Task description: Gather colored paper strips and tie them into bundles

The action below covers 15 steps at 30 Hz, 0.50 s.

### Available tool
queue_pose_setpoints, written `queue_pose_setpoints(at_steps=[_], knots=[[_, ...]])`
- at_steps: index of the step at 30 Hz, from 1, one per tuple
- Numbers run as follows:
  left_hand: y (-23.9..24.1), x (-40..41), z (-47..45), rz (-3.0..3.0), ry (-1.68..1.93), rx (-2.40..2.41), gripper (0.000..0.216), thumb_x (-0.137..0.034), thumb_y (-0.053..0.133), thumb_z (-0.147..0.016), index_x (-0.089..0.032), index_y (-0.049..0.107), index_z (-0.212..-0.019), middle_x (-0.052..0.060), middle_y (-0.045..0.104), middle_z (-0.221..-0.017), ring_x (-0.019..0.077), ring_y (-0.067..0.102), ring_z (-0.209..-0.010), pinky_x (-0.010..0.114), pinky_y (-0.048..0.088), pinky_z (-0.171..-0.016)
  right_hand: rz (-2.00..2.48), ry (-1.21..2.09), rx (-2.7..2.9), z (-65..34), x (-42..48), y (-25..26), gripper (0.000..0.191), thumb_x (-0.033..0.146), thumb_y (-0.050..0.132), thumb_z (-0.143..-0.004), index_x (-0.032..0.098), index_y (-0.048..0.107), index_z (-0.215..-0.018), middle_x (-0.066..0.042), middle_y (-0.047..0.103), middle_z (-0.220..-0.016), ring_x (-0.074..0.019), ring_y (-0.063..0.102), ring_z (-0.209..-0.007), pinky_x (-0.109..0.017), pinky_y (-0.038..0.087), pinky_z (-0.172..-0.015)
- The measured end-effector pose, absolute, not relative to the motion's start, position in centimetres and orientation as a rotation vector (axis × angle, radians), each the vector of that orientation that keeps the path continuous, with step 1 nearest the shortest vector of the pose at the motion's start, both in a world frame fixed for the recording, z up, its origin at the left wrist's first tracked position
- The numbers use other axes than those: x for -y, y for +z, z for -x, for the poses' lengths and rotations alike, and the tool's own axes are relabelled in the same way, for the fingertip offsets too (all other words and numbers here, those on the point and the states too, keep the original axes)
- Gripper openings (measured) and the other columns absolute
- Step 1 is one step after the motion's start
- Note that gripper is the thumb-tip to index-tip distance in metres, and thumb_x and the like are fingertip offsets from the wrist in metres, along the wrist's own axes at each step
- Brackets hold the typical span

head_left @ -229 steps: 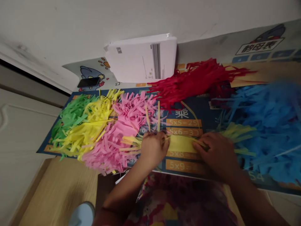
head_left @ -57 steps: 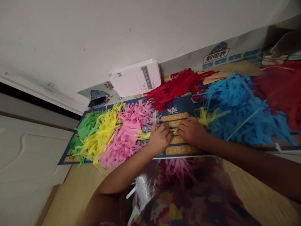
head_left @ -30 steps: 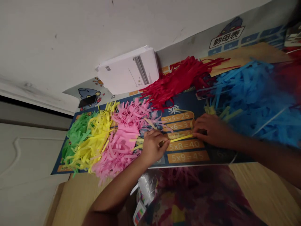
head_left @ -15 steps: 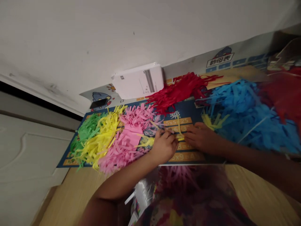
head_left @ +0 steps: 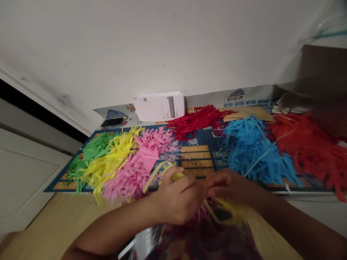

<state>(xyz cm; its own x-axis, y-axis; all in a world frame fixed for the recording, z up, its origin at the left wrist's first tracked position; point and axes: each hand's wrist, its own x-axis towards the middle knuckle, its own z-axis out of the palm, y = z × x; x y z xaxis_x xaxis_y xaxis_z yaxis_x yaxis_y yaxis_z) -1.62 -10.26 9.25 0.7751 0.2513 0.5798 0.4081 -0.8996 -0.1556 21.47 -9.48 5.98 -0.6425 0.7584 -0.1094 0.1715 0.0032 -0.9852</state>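
My left hand (head_left: 177, 198) is closed around a bunch of yellow paper strips (head_left: 159, 171) that loop out above its fingers. My right hand (head_left: 230, 187) is pinched close beside it, holding the other end of the same yellow strips (head_left: 230, 213), which hang blurred below. Both hands hover at the near edge of a blue multiplication mat (head_left: 202, 141). On the mat lie fringed paper piles: green (head_left: 86, 153), yellow (head_left: 111, 160), pink (head_left: 141, 162), red (head_left: 195, 119), blue (head_left: 252, 151) and a second red pile (head_left: 309, 148).
A white stack of paper (head_left: 159, 105) leans against the wall at the back, with a black phone (head_left: 110, 122) to its left. A brown cardboard box (head_left: 317, 79) stands at the far right. The wooden tabletop (head_left: 54, 227) shows at the near left.
Both hands lifted off the mat and drew back toward me with the yellow strips bunched between them. The view also tilted up, showing more wall and the red pile at right.
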Motion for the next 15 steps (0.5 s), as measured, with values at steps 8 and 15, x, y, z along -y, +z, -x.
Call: queue_pose_setpoints(at_steps=[8,15], knots=[[6.3,10.7,0.4,2.765,-1.361,0.926,0.013,-0.018,0.064,-0.092,-0.023,0.071,-0.102,0.0,0.077,-0.088,0.015,0.067,-0.082,0.038,0.043,-0.093,0.963,1.815,1.065,-19.5,11.3,3.0,0.033,0.046,0.088,-0.061,0.018,0.071,-0.06,0.0,0.06,-0.068,-0.0061,0.043,-0.049,-0.02,0.031,-0.044],[3.6,11.8,-1.5,2.634,-1.738,1.164,0.011,-0.016,0.064,-0.091,-0.021,0.072,-0.095,0.002,0.073,-0.079,0.0148,0.065,-0.074,0.036,0.05,-0.082,0.94,1.672,0.649,-17.3,12.3,1.9,0.032,0.036,0.094,-0.053,0.02,0.069,-0.066,0.004,0.057,-0.063,-0.0055,0.043,-0.047,-0.019,0.035,-0.043]])
